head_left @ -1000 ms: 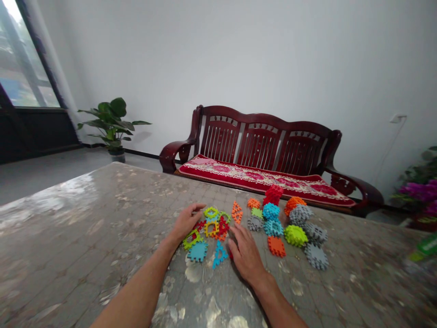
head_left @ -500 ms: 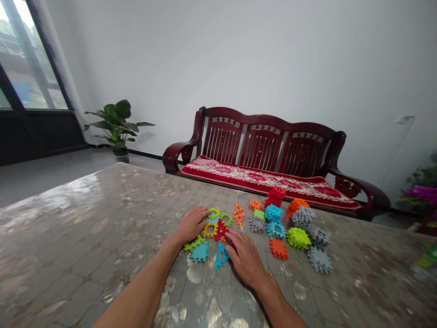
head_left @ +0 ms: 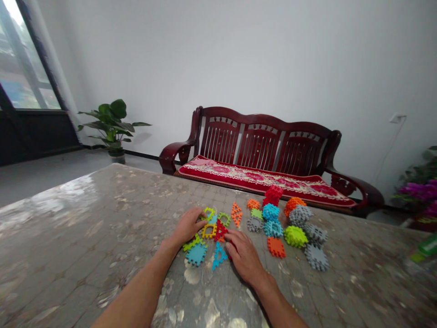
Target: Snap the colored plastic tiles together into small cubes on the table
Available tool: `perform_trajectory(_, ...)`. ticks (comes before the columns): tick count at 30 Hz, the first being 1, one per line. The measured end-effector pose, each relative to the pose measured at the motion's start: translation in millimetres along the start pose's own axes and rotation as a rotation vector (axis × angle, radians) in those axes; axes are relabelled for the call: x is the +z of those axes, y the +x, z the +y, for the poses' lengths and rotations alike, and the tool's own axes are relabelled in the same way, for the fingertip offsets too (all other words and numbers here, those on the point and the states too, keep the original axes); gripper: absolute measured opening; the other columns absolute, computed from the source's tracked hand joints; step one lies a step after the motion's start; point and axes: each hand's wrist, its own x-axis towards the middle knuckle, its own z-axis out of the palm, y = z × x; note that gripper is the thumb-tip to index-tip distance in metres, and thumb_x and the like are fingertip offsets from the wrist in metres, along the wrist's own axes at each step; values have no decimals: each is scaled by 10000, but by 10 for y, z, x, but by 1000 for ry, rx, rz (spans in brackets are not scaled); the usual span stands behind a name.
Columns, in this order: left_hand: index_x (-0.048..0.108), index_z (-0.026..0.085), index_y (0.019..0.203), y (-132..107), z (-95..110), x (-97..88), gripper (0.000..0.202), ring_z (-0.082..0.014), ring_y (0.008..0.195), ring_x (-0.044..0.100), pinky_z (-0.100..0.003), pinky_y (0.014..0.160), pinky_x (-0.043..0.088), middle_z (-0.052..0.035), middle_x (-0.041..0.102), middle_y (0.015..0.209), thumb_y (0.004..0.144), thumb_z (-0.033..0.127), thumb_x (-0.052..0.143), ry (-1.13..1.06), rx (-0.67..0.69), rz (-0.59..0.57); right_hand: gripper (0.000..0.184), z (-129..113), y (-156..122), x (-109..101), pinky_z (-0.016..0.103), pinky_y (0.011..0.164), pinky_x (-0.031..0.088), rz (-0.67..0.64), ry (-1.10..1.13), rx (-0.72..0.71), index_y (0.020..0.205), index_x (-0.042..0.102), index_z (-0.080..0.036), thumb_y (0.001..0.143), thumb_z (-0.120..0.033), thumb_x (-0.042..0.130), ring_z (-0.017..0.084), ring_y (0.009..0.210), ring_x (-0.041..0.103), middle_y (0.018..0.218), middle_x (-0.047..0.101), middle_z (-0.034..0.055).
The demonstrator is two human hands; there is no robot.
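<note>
Both my hands rest on a pile of flat, toothed plastic pieces on the table [head_left: 85, 237]. My left hand [head_left: 187, 226] lies curled over the left of the pile, its fingertips on a yellow square frame [head_left: 209, 231] and a green frame [head_left: 209, 212]. My right hand [head_left: 243, 256] lies palm down with its fingertips at a red piece [head_left: 221, 231]. A blue toothed square [head_left: 196, 255] and a blue triangle [head_left: 218, 255] sit just in front of the hands. I cannot see whether either hand grips a piece.
Right of the hands stand built clumps: red block [head_left: 272, 195], blue [head_left: 271, 212], orange [head_left: 293, 202], lime [head_left: 295, 236], several grey ones [head_left: 316, 256], an orange square [head_left: 276, 247]. A dark wooden bench [head_left: 259, 150] stands behind the table, a potted plant [head_left: 112, 123] at left.
My left hand has drawn in from the green frame toward the middle of the pile, and my right fingertips have crept up to the red piece. The view has shifted slightly.
</note>
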Motion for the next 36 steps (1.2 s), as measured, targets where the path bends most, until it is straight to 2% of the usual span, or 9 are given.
perform_trajectory(8,631,190,878,71,-23,-24,297,-209,859,622,-334,827,491,-33,683,873,776,460,560,-290,-203,238,287,15,-1,0,426,1067,424,3,14,3,1144,685,-272,917,-227,514,222,1200,572,1262,659,48)
perform_trajectory(12,604,178,901,95,-16,-76,377,-221,878,661,-341,794,518,-47,702,868,795,533,533,-442,-334,259,293,33,-4,8,420,1063,429,8,16,1,1146,684,-270,900,-213,535,224,1201,576,1263,662,49)
perform_trajectory(16,558,171,998,100,-10,-98,406,-209,987,703,-328,827,550,-94,714,1052,856,550,522,-762,-448,259,284,40,-2,7,423,1062,427,5,16,5,1147,684,-263,901,-226,546,229,1206,575,1269,659,55)
perform_trajectory(18,551,175,1016,95,-8,-102,393,-202,992,715,-320,825,561,-109,710,1112,884,544,518,-849,-478,256,280,44,-1,8,428,1064,424,-2,18,11,1145,685,-260,904,-233,544,233,1210,572,1270,659,59)
perform_trajectory(21,553,169,1040,76,-12,-94,392,-196,940,733,-300,766,576,-124,722,1110,925,537,480,-880,-470,233,278,52,0,13,438,1075,413,-4,16,17,1145,686,-254,904,-238,546,238,1216,566,1272,658,62)
perform_trajectory(24,552,160,1014,64,-16,-76,390,-188,851,742,-268,666,570,-115,742,1030,947,530,447,-867,-465,215,280,54,0,16,436,1077,409,-4,15,18,1146,685,-249,906,-234,542,236,1216,564,1271,658,64)
perform_trajectory(30,529,168,858,80,29,-74,342,-144,597,690,-216,469,462,-61,724,866,932,498,480,-813,-518,251,280,48,7,9,422,1067,416,-14,21,19,1141,686,-247,903,-233,540,231,1205,571,1263,659,67)
perform_trajectory(36,486,203,775,74,99,-119,261,-141,523,647,-209,447,393,41,613,596,916,423,487,-693,-514,198,285,61,3,9,432,1087,393,-22,27,3,1157,673,-246,912,-236,528,230,1223,555,1278,649,65)
